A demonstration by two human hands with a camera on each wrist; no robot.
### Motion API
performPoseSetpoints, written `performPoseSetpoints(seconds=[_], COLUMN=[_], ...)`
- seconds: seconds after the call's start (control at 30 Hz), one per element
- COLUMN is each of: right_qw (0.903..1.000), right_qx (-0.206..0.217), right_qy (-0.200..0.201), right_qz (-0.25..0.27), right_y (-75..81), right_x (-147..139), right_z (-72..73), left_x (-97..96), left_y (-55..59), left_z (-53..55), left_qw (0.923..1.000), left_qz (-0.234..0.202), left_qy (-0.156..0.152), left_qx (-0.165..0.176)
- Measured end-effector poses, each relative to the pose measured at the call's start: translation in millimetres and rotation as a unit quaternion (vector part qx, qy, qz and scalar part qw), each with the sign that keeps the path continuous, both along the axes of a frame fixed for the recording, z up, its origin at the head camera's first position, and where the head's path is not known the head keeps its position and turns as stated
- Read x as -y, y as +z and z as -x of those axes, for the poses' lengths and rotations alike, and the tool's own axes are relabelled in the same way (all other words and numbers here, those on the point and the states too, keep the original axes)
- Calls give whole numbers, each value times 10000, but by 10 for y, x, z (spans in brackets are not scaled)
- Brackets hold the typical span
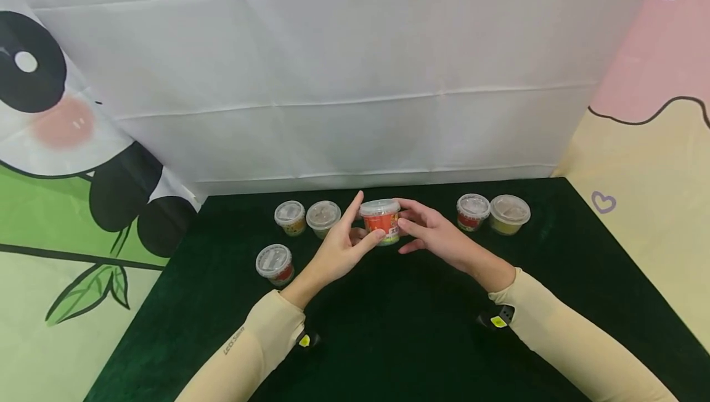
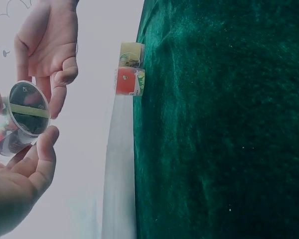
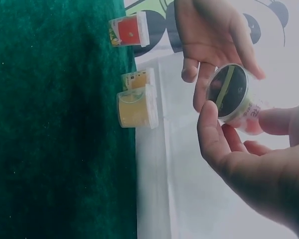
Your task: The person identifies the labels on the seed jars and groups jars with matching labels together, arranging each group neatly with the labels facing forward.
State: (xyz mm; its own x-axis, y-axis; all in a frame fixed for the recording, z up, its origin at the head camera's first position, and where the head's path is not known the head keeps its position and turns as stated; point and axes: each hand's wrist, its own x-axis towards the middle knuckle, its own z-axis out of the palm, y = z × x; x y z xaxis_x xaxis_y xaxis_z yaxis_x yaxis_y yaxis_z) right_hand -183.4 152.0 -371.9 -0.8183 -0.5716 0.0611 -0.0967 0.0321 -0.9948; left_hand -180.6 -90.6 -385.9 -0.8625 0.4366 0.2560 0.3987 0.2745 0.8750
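Small round red-labelled plastic cup with translucent lid (image 1: 378, 222): mid-frame, just below centre, held off the dark green velvety surface (image 1: 399, 328). Lid up, long axis near upright. My left grip (image 1: 339, 246) and right grip (image 1: 438, 237) clamp opposite sides, likely for steadiness. Three lidded plastic cups (image 1: 274, 262) left, two similar tubs (image 1: 509, 216) right, presumably leaving me room.

Dark green cloth (image 1: 399, 328) with three lidded tubs (image 1: 291, 218) at left, two (image 1: 509, 214) at right.
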Motion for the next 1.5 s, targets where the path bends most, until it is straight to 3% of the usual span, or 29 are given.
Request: performPoseSetpoints(seconds=[0.43,0.63,0.93,1.27,1.5], right_qw=[9994,9982,9987,9991,9990], right_qx=[286,396,272,71,26], right_qy=[-14,-99,-365,132,199], right_qz=[172,448,244,384,407], right_y=[-14,-25,-40,-35,-38], right_x=[-13,-3,32,29,13], right_z=[12,23,4,21,37], left_x=[67,85,114,171,164], left_y=[-2,-20,-28,-1,-10], left_z=[-15,-11,-27,-48,-35], left_qw=[9983,9987,9993,9996,9997], left_qz=[-341,-308,-204,-163,-168], left_qy=[-405,-275,-126,-86,-66], left_qx=[-227,-305,-303,-229,-175])
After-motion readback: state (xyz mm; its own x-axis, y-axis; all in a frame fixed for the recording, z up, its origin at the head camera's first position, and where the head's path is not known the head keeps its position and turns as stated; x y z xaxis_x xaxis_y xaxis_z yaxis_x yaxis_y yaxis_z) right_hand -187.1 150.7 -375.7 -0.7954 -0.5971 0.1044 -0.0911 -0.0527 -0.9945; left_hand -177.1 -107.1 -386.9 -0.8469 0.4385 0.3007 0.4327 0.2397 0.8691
